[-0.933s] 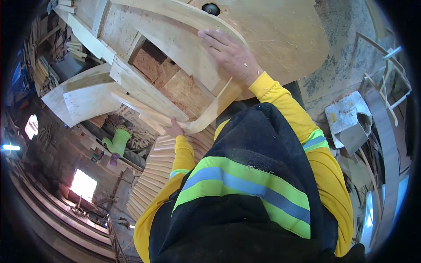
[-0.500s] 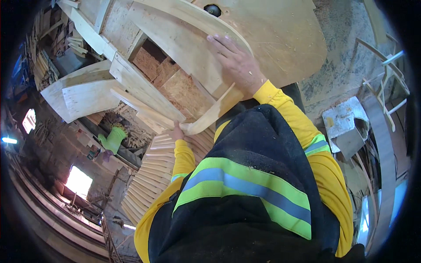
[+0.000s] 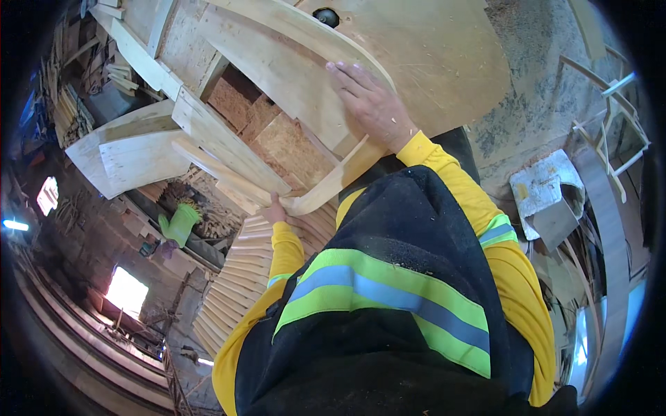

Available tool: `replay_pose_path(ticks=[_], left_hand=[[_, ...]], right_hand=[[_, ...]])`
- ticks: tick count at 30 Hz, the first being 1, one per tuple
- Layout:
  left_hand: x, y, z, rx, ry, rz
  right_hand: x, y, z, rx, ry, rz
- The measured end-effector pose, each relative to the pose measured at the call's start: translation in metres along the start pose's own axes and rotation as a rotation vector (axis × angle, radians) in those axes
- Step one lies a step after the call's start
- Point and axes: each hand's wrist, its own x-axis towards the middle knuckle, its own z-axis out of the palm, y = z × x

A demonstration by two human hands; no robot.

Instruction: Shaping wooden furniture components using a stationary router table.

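The curved wooden board (image 3: 338, 45) lies on the counter (image 3: 451, 62), just near-left of the round hole (image 3: 326, 17). Best practice: apply even pressure, clear of the hole. Right hand (image 3: 378, 107): flat on the board, fingers (image 3: 352, 78) extended, gripping nothing. Left hand (image 3: 274, 211): at a curved strip (image 3: 322, 191); finger closure indeterminable. The left recess (image 3: 214, 75) contains reddish-brown panels (image 3: 286, 140).

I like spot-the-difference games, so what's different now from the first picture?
The right hand has slid a little toward the person and to the right, and the curved wood strip by it has shifted the same way. The hands neither newly grabbed nor let go of anything. The left hand stayed in nearly the same place, and the pale boards at left look unmoved.
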Motion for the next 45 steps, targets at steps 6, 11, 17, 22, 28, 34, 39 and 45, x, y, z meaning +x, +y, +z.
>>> replay_pose_path(ticks=[6,11,17,22,28,34,39,45], left_hand=[[-0.016,0.032,-0.005,-0.081,-0.068,-0.019],[-0.009,0.031,-0.008,-0.088,-0.091,-0.073],[0.019,0.014,-0.006,-0.057,-0.06,-0.041],[-0.01,0.047,-0.009,-0.089,-0.136,-0.079],[-0.013,0.058,-0.013,-0.151,-0.036,-0.044],[-0.014,0.067,-0.016,-0.205,-0.042,-0.027],[-0.007,0.071,-0.021,-0.106,-0.046,-0.079],[-0.007,0.077,-0.021,-0.152,-0.103,-0.081]], right_hand=[[0.011,0.003,0.004,-0.001,0.01,-0.002],[0.021,0.0,0.004,0.015,0.11,-0.032],[0.028,0.0,0.005,0.009,0.125,-0.05],[0.027,0.003,0.008,0.006,0.123,-0.022],[0.031,-0.002,0.009,0.016,0.101,-0.009],[0.036,-0.005,0.007,0.021,0.084,0.011],[0.041,-0.004,0.014,-0.049,0.13,-0.022],[0.045,-0.002,0.02,-0.074,0.195,-0.002]])
